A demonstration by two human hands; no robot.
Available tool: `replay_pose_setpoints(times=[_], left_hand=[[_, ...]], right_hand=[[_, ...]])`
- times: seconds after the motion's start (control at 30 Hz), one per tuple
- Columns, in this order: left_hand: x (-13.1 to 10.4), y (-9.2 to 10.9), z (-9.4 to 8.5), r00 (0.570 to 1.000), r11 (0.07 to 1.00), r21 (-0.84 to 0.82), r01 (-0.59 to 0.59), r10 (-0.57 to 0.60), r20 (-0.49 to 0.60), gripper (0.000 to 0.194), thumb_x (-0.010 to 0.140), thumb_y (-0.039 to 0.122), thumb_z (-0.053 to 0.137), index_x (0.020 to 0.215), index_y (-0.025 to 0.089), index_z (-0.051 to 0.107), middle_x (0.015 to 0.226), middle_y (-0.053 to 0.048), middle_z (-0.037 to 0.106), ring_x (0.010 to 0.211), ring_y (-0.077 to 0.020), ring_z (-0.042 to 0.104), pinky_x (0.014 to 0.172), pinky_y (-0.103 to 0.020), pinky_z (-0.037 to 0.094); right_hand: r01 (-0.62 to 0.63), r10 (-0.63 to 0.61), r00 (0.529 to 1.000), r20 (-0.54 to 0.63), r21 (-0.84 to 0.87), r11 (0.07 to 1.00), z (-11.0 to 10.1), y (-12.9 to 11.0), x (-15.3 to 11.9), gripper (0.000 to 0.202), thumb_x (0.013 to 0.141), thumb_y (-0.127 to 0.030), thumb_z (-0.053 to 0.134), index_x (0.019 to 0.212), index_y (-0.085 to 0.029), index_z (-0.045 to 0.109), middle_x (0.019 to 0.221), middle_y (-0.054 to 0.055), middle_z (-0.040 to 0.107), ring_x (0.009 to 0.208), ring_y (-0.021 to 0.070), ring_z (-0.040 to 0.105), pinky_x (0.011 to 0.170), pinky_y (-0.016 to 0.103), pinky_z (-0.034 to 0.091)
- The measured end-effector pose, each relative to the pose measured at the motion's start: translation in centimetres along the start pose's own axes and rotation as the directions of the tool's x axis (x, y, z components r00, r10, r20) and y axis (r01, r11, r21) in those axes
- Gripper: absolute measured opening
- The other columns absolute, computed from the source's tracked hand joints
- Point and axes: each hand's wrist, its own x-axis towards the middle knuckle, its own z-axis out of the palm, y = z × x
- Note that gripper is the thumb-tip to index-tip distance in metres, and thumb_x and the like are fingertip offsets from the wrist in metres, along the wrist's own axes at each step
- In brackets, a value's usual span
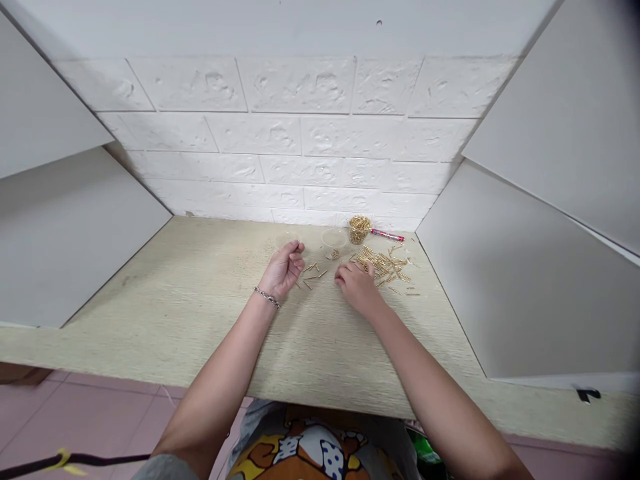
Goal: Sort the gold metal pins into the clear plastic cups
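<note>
My left hand [285, 269] rests on the light wooden table [200, 300] with fingers curled, pinching what looks like a thin gold pin at its fingertips; a bracelet circles its wrist. A few loose gold pins [313, 272] lie between my hands. My right hand [354, 283] lies palm down, fingers touching the near edge of a spread pile of gold pins [387, 265]. Behind the hands stand two clear plastic cups [334, 239], one nearly empty, and a small cup heaped with gold pins [359, 229].
A red pen [387, 235] lies by the white brick back wall. White panels [525, 280] enclose the table on the left and right. The table's front edge is close to my body; pink floor tiles show below.
</note>
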Motion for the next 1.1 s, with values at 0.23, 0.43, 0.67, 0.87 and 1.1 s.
replay_pose_setpoints(times=[0.23,0.43,0.67,0.87,1.1], left_hand=[[0.0,-0.3,-0.2,0.998,0.996,0.077,-0.044,0.041,0.043,0.006,0.072,0.011,0.059,0.072,0.011,0.053,0.063,0.003,0.056,0.039,0.0033,0.042,0.038,-0.008,0.034],[-0.2,-0.9,-0.2,0.996,0.975,0.221,0.004,-0.025,0.09,0.023,0.069,0.012,0.061,0.092,0.013,0.06,0.065,0.003,0.055,0.045,0.0016,0.045,0.044,-0.01,0.038],[-0.3,-1.9,-0.4,0.988,0.935,0.35,0.051,-0.099,0.12,0.021,0.063,0.015,0.07,0.082,0.011,0.062,0.068,0.001,0.059,0.049,-0.0015,0.049,0.048,-0.015,0.041],[-0.1,-2.6,-0.6,0.983,0.906,0.411,0.102,-0.156,0.099,0.026,0.059,0.017,0.074,0.08,0.012,0.06,0.074,-0.001,0.062,0.051,-0.0015,0.049,0.049,-0.014,0.04],[-0.2,-3.5,-0.7,0.977,0.853,0.514,0.087,-0.173,0.122,0.03,0.063,0.037,0.07,0.069,0.013,0.054,0.065,0.002,0.053,0.045,-0.0006,0.04,0.041,-0.015,0.029]], right_hand=[[0.002,-0.002,1.0,0.004,-0.052,0.999,0.5,0.0,0.0,0.014,0.085,-0.014,0.042,0.081,-0.019,0.054,0.093,0.004,0.059,0.095,0.0196,0.049,0.098,0.05,0.012],[-0.052,0.057,0.997,-0.054,0.091,0.994,-0.4,-0.5,0.2,0.018,0.088,-0.015,0.035,0.085,-0.019,0.052,0.084,0.004,0.062,0.085,0.018,0.053,0.098,0.049,0.014],[-0.058,0.172,0.968,-0.18,0.51,0.858,-1.5,-0.9,0.4,0.016,0.08,-0.02,0.044,0.079,-0.018,0.06,0.08,0.004,0.065,0.075,0.0181,0.057,0.077,0.034,0.04],[-0.093,0.323,0.932,-0.165,0.752,0.652,-2.2,-1.5,0.2,0.015,0.075,-0.024,0.054,0.081,-0.019,0.067,0.083,0.003,0.068,0.08,0.0186,0.061,0.075,0.032,0.045],[-0.045,0.382,0.902,-0.201,0.837,0.546,-1.8,-1.8,-0.1,0.02,0.076,-0.029,0.055,0.091,-0.018,0.062,0.078,0.003,0.065,0.074,0.0156,0.06,0.071,0.029,0.046]])
